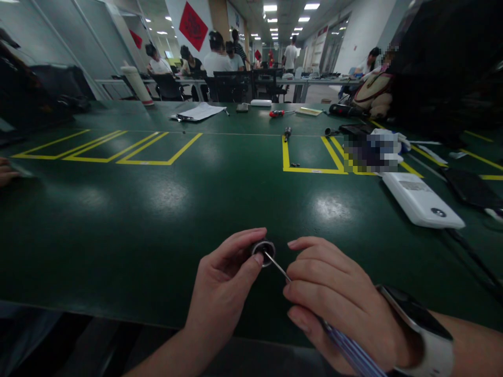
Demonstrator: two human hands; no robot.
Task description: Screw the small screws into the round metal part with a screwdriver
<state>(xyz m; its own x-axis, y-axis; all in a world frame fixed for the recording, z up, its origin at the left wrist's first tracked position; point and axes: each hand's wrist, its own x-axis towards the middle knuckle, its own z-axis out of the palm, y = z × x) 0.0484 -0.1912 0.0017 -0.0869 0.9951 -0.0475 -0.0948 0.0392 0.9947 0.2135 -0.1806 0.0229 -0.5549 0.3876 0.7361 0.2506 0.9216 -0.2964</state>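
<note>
My left hand (223, 285) is closed around a small round metal part (264, 250), pinched between thumb and fingers just above the near edge of the green table (157, 209). My right hand (334, 296) grips a thin screwdriver (341, 343) with a purple striped handle. Its slim metal shaft runs up and left, and the tip sits in the centre of the round part. A watch with a white strap (420, 324) is on my right wrist.
A white flat device (420, 199) lies at the right with dark cables beside it. Yellow tape rectangles (310, 154) mark the table. Farther back lie a red-handled screwdriver (277, 113), papers (200, 111) and a white bottle (135, 84). Another person's hand (6, 172) rests at the left edge. Several people sit behind.
</note>
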